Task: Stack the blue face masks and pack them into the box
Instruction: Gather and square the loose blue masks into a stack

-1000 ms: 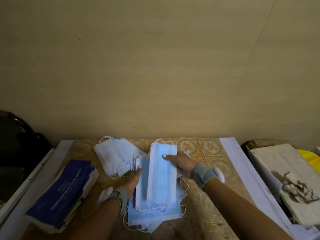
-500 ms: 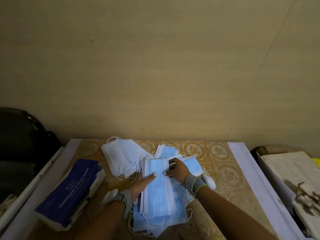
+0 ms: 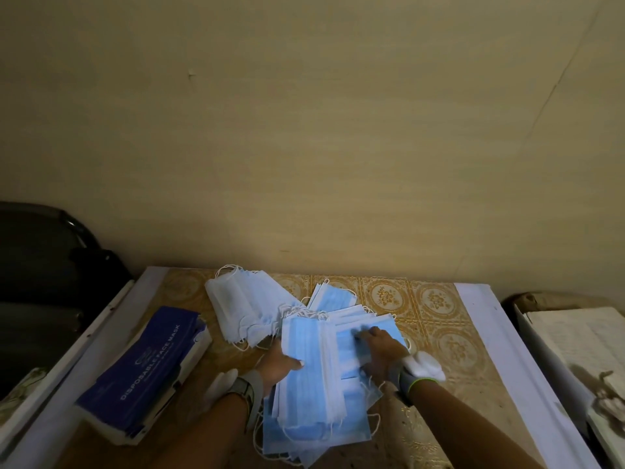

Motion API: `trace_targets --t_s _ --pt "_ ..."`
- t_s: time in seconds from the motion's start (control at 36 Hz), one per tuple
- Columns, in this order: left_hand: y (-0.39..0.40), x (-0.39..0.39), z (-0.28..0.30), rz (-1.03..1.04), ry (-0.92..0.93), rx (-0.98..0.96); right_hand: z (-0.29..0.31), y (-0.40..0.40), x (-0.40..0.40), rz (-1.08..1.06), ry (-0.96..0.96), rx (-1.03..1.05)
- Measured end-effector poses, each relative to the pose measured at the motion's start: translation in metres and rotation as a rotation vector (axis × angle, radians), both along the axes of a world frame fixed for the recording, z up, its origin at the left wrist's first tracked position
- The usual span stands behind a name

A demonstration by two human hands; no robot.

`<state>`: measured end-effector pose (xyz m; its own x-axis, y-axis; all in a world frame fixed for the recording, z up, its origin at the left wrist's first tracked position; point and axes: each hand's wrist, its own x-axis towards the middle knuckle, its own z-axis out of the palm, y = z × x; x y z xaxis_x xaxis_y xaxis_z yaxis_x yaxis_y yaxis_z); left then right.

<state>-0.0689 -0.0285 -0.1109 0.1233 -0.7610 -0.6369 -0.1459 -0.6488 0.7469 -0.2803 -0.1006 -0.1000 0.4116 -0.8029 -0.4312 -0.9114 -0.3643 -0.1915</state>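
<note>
Tabletop with box and mask piles

The tabletop [image 3: 436, 302] wears a tan covering printed with ornate medallions, with pale bare strips along its left and right edges. Near the left edge lies a dark blue box [image 3: 145, 374] lettered "DISPOSABLE FACE MASK". Toward the far edge a fanned pile of whitish masks [image 3: 243, 309] rests just beside the box. At the middle and near edge spreads a loose heap of blue face masks [image 3: 314, 394], touching the whitish pile.
</note>
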Motion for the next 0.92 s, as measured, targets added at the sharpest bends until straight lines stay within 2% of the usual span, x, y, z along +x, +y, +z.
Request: trace_targets --t_s 0.14,0.25,0.33,0.42,0.58,0.69,0.78,0.83,0.92 --pt "0.0 0.007 -0.005 0.252 0.004 -0.089 0.003 0.001 0.0 0.005 0.036 -0.082" --pt "-0.002 0.017 -0.006 0.385 -0.022 -0.106 0.007 0.0 -0.002 -0.093 0.015 -0.149" --pt "-0.001 0.02 -0.001 0.411 -0.038 -0.11 0.015 -0.005 -0.004 -0.187 -0.049 -0.152" --pt "-0.001 0.021 0.001 0.437 -0.045 -0.118 0.025 -0.009 -0.003 -0.284 -0.192 -0.158" --pt "-0.004 0.012 0.003 0.44 0.001 -0.133 0.046 0.008 0.029 -0.212 -0.412 -0.138" --pt "-0.004 0.002 0.011 0.478 0.13 -0.159 0.054 0.026 0.054 -0.131 -0.476 0.013" --pt "-0.007 -0.001 0.012 0.502 0.215 -0.15 0.056 0.041 0.066 -0.127 -0.551 0.315" --pt "-0.009 -0.002 0.012 0.499 0.17 -0.16 0.049 0.046 0.073 -0.089 -0.524 0.422" --pt "-0.008 0.004 0.001 0.401 0.075 -0.145 0.039 0.045 0.076 -0.004 -0.477 0.403"
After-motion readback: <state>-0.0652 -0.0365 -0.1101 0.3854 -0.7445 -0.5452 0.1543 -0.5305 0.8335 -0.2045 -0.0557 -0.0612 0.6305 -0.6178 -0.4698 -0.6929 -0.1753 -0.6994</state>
